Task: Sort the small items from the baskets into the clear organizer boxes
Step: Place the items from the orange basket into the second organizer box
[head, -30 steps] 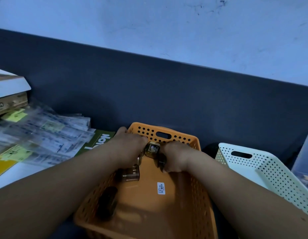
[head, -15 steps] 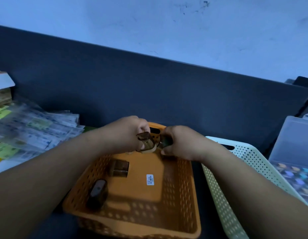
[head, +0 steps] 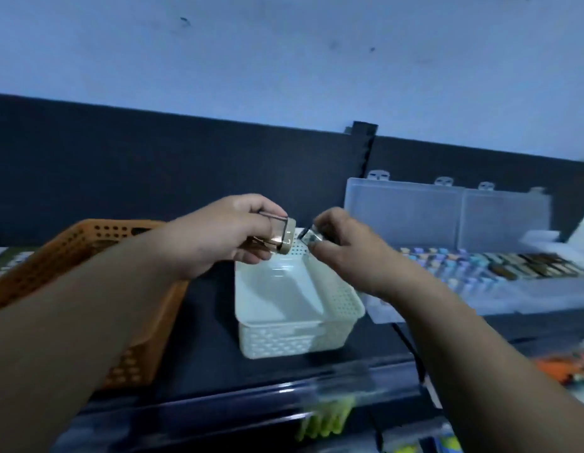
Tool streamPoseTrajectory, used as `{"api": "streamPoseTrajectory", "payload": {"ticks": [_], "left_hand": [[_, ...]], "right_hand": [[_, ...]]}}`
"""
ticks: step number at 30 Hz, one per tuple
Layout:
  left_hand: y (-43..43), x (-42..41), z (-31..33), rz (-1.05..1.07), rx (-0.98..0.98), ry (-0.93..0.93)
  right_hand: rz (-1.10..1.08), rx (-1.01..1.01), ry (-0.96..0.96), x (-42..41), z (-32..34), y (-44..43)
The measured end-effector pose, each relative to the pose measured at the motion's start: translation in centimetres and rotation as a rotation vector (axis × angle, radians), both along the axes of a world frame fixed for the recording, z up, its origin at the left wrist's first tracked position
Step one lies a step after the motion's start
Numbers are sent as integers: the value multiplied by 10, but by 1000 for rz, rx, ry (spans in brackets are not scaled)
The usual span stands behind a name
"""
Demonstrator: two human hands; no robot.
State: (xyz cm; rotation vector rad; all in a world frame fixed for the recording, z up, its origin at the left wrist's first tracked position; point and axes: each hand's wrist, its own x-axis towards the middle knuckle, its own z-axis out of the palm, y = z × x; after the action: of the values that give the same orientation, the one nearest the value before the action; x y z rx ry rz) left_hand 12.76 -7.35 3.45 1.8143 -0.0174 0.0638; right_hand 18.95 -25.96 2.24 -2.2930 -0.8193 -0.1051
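My left hand (head: 225, 237) is closed around small brownish see-through items (head: 279, 235) with tan ends, held above the far end of the white perforated basket (head: 344, 307). Close beside it, my right hand (head: 341, 253) pinches another small dark item (head: 311, 237) over the same basket. The orange perforated basket (head: 97, 237) sits to the left, partly hidden behind my left forearm. A clear organizer box (head: 480, 289) lies open to the right, its compartments filled with several small blue, purple and brown items; its lid (head: 447, 217) stands upright behind.
Everything rests on a dark shelf against a dark back panel. A clear strip (head: 284, 400) runs along the shelf's front edge. Yellow-green packets (head: 326, 420) hang below it, and orange packaging (head: 568, 367) lies at the far right.
Both hands lifted out of the orange basket with the small items and moved right, over the white basket. The view swung right, bringing the open organizer box into sight.
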Motion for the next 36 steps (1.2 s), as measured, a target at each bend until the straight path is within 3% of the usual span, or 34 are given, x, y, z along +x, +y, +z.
{"api": "streamPoseTrajectory", "payload": {"ticks": [7, 12, 20, 25, 30, 36], "left_hand": [[-181, 12, -13, -180, -367, 104], [-298, 21, -35, -335, -490, 190], [-441, 50, -46, -396, -394, 193], [-498, 94, -50, -385, -244, 79], [-532, 151, -53, -383, -249, 42], [-542, 213, -55, -233, -274, 30]], "right_hand": [[-183, 207, 119, -27, -8, -180], [-346, 363, 152, -48, -24, -290], [-531, 559, 229, -47, -39, -418], [-563, 667, 311, -12, -53, -472], [-572, 585, 331, 44, -57, -514], [-534, 433, 335, 109, -54, -550]]}}
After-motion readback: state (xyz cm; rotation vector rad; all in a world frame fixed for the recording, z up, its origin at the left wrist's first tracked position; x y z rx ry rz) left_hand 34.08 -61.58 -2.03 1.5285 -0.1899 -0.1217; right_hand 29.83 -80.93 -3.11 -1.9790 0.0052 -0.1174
